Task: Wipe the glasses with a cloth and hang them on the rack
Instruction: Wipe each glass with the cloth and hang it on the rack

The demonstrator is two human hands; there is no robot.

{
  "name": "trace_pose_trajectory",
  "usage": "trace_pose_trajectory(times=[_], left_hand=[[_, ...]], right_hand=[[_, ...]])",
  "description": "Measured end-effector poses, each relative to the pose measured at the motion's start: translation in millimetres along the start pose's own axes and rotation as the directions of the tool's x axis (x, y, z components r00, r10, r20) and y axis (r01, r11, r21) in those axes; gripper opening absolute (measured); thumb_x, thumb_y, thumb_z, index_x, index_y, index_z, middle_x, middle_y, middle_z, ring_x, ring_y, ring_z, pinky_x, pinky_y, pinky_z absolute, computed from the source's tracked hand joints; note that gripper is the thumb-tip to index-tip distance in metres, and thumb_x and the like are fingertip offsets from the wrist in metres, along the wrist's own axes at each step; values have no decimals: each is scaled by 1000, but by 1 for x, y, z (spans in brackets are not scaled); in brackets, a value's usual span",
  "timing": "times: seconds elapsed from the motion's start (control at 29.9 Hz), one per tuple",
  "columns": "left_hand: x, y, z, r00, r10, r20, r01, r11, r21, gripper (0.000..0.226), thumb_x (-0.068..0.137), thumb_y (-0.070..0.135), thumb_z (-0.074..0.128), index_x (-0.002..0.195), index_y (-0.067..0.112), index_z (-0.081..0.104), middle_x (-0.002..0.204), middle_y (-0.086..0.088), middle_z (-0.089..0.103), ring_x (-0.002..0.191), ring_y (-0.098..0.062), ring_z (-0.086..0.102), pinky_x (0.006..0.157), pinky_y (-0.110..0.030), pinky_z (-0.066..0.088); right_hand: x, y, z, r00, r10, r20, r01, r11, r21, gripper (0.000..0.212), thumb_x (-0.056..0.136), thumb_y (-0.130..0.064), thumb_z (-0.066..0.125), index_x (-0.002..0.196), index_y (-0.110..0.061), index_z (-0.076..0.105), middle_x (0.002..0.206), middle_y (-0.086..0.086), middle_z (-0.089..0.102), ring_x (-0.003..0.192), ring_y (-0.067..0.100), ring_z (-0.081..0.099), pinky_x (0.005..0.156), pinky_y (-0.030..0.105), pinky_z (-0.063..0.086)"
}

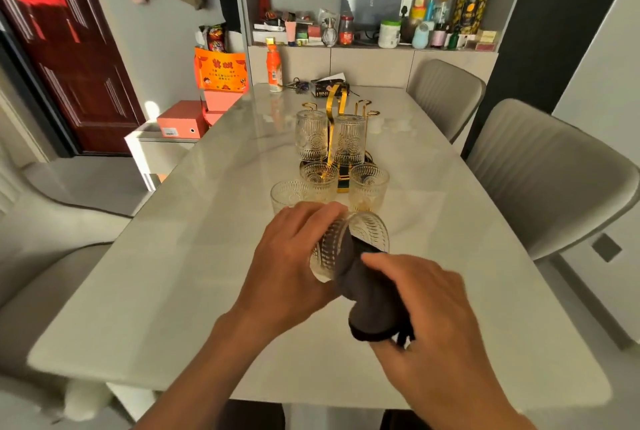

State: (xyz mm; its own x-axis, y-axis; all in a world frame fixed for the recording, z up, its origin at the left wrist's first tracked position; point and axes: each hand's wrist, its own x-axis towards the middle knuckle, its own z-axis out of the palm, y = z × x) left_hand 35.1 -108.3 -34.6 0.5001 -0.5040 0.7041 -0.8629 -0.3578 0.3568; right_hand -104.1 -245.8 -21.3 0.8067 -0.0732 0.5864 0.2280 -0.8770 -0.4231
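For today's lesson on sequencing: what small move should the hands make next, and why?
Probably twist the dark cloth round inside the glass. The left hand grips the tilted glass, the right hand has the cloth pushed into its mouth, so wiping seems unfinished before hanging it on the gold rack.

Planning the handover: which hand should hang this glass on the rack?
Left hand: it already grips the glass. The right hand holds the cloth.

A home dining room is shown; a marble-look table (pixel 180 273) is flanked by padded chairs (pixel 540 173); a cluttered shelf (pixel 374 46) at 12 o'clock, a door (pixel 69 58) at 10 o'clock.
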Motion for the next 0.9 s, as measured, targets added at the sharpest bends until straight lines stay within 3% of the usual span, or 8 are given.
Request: trace_pose_trajectory(times=[0.13,0.3,0.47,0.57,0.63,0.7,0.84,0.9], left_hand=[[-4,4,-3,991,118,61,-123,988,95,63,77,40,73,132,13,59,119,-11,67,108,-34,66,103,-58,48],[-7,13,0,954,274,118,-291,943,163,61,75,41,65,131,20,51,112,-12,70,103,-33,66,110,-63,42],[-1,3,3,948,253,192,-278,953,117,87,63,35,93,137,22,48,120,-8,71,109,-31,68,115,-58,39],[-12,-11,-2,969,43,245,24,964,-266,92,67,38,94,144,37,44,140,8,60,130,-16,58,114,-51,44],[-25,-15,-1,949,-75,306,244,790,-563,81,76,36,87,145,40,45,143,12,57,135,-16,54,111,-42,47],[-31,-4,8,945,-160,286,326,553,-767,53,88,34,70,137,39,51,131,16,63,125,-9,60,99,-27,51],[-5,26,18,876,-482,17,317,550,-773,19,93,45,51,96,36,67,95,14,66,89,-3,61,75,-15,49],[13,30,14,822,-549,153,474,508,-720,23,87,50,53,85,34,70,90,11,69,89,-8,63,74,-20,49]], right_hand=[[-4,1,0,925,128,359,-241,926,291,67,78,-25,67,128,-57,36,125,-44,46,118,-7,52,94,18,51],[14,9,2,914,22,405,-15,1000,-20,41,83,-29,62,115,-46,42,91,-31,44,85,2,54,62,12,42],[20,17,7,898,151,413,-244,953,182,34,87,-22,71,112,-43,61,106,-18,68,95,8,65,82,28,56],[21,19,-6,793,295,533,-597,552,582,35,76,-13,80,96,-41,76,90,-12,77,83,6,72,72,22,57],[18,21,-8,720,312,620,-689,217,691,34,69,-11,81,92,-35,79,91,-3,79,74,14,75,62,33,60],[15,19,-6,717,291,634,-684,120,719,34,67,-9,80,90,-34,80,94,-2,80,70,16,75,58,36,60],[14,4,7,781,330,530,-619,300,726,45,68,-13,84,108,-34,76,98,-8,79,81,12,75,68,32,60],[14,1,12,831,355,428,-556,551,622,52,77,-16,82,120,-39,64,103,-20,75,94,1,72,81,18,53]])
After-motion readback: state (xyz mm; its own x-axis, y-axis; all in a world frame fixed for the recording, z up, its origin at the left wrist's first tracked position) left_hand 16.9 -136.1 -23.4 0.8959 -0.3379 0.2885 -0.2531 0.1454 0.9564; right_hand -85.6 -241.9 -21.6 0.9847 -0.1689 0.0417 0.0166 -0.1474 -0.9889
